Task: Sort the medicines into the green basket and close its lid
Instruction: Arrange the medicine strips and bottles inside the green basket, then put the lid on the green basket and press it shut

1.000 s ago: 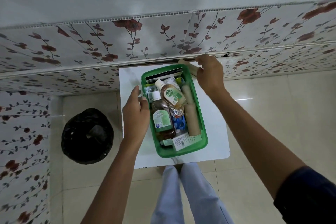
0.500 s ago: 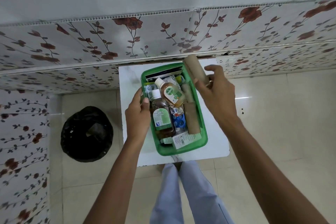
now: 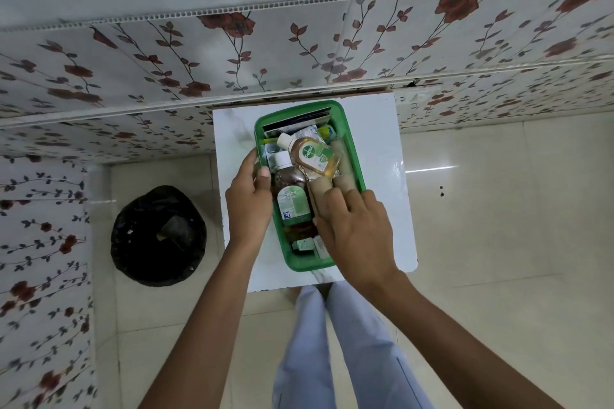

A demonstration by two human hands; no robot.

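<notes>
The green basket [image 3: 292,108] stands open on a small white table [image 3: 382,209], packed with medicines. An amber Dettol bottle [image 3: 310,156] lies on top, and a dark bottle with a green label [image 3: 292,199] lies below it. My left hand [image 3: 249,206] grips the basket's left rim, thumb inside. My right hand [image 3: 355,236] is over the basket's near right part, fingers on a tan bandage roll [image 3: 320,188] that it holds down among the items. A second tan roll [image 3: 344,181] lies beside it against the right wall. No lid is in view.
A black-lined bin [image 3: 159,236] stands on the tiled floor left of the table. Flower-patterned wall panels run behind and to the left. My legs in light trousers [image 3: 332,342] are below the table's near edge.
My right hand picked the tan roll off the table behind the basket's far right corner, carried it toward me and lowered it into the basket. My left hand stayed on the left rim.
</notes>
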